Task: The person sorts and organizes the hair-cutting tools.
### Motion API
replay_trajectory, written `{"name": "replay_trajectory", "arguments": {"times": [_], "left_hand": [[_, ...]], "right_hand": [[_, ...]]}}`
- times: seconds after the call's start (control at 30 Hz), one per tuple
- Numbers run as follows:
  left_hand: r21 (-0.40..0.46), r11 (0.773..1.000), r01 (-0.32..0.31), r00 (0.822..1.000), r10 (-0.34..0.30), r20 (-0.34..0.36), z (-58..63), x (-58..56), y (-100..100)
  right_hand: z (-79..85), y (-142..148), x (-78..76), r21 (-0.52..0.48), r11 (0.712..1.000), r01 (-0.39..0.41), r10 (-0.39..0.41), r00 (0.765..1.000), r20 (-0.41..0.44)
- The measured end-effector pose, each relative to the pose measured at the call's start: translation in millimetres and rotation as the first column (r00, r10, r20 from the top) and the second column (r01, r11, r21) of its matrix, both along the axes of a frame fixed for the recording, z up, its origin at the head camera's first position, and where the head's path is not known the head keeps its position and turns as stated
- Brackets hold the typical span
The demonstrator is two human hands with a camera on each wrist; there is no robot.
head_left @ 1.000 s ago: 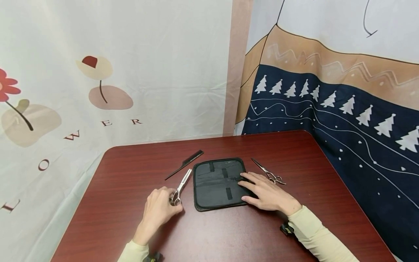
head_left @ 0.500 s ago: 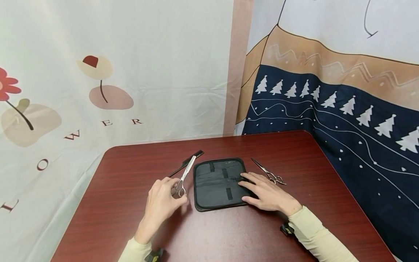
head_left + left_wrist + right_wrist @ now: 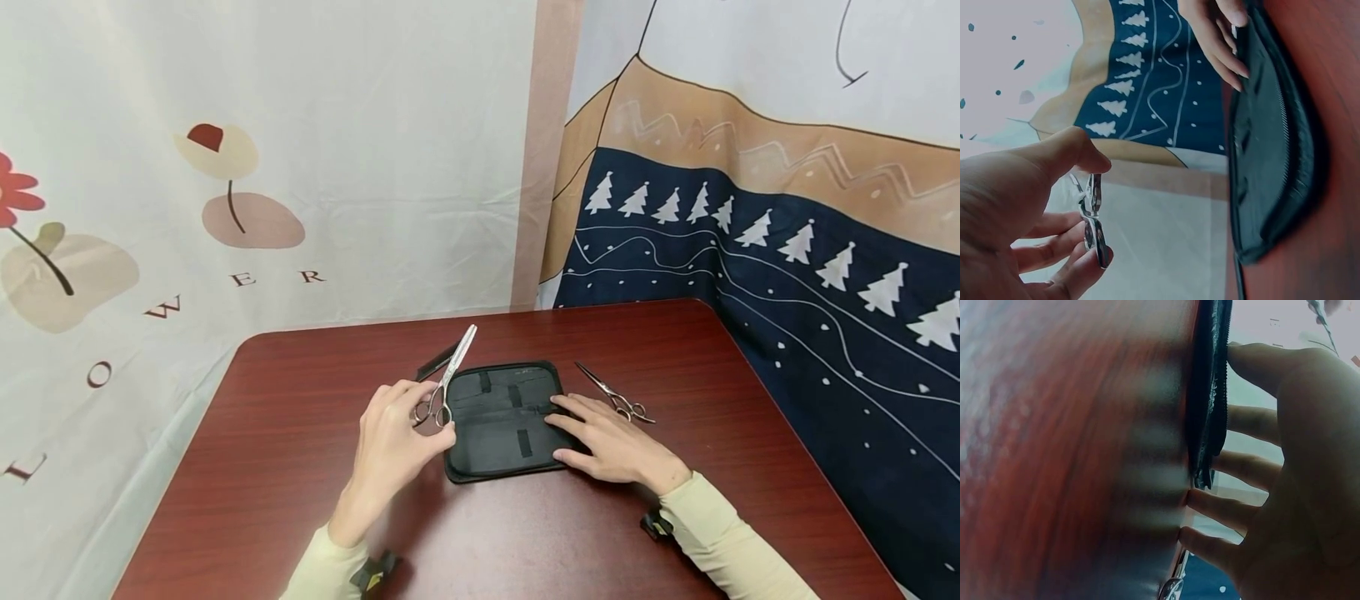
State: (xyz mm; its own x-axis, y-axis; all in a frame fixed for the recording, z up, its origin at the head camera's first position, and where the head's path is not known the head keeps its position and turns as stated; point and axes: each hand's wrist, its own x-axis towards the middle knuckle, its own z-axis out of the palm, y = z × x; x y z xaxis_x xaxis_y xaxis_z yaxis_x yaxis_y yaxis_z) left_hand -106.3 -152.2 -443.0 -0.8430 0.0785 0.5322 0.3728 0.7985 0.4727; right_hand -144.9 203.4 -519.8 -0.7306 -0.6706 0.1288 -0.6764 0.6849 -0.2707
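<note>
My left hand (image 3: 397, 437) pinches a pair of silver scissors (image 3: 459, 357) by the finger loops, raised above the table with the blades pointing up and away. In the left wrist view, thumb and fingertips grip the scissors' loops (image 3: 1092, 219). Under my right hand (image 3: 618, 442) lies the right edge of a black zip case (image 3: 483, 446); the fingers are spread and fairly straight. The case shows several dark elastic loops on its upper face. In the right wrist view, some fingers touch the case (image 3: 1209, 394) and others the table.
A second pair of scissors (image 3: 613, 395) lies on the table beyond my right hand. Behind the raised scissors is a black comb (image 3: 435, 363), partly hidden. The red-brown table (image 3: 525, 542) has printed cloths hanging behind it.
My left hand has lifted the scissors off the table and carried them forward and right, to the case's left edge, now overlapping the comb in view. My right hand has stayed put.
</note>
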Motion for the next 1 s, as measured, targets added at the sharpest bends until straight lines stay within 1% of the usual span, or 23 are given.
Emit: {"name": "replay_trajectory", "arguments": {"times": [0.17,0.37,0.47,0.6,0.77,0.9,1.0], "left_hand": [[0.045,0.998,0.045,0.997,-0.042,-0.065,7.4,-4.5,12.1],[0.1,0.988,0.117,0.984,-0.102,-0.143,14.0,-8.6,25.8],[0.131,0.98,0.151,0.98,-0.131,-0.152,16.9,-9.8,32.0],[0.165,0.97,0.18,0.977,-0.157,-0.145,18.8,-11.0,38.7],[0.197,0.959,0.205,0.972,-0.176,-0.156,21.4,-12.1,43.3],[0.207,0.955,0.213,0.97,-0.181,-0.162,24.1,-12.0,45.1],[0.215,0.953,0.214,0.97,-0.182,-0.161,25.1,-12.5,46.1]], "right_hand": [[1.6,0.0,0.2,0.005,1.0,0.006,-0.006,1.0,0.016],[2.5,-0.3,0.1,0.009,1.0,-0.003,0.003,1.0,0.003],[3.6,-0.6,0.0,0.011,1.0,-0.003,0.003,1.0,-0.001],[6.5,-0.6,0.4,0.01,1.0,0.005,-0.005,1.0,-0.022],[19.9,-1.6,2.5,-0.043,0.999,0.007,-0.009,0.998,-0.057],[35.6,-4.7,4.2,-0.123,0.992,0.027,-0.032,0.999,-0.041],[46.1,-8.1,4.9,-0.189,0.981,0.053,-0.057,0.998,-0.02]]}}
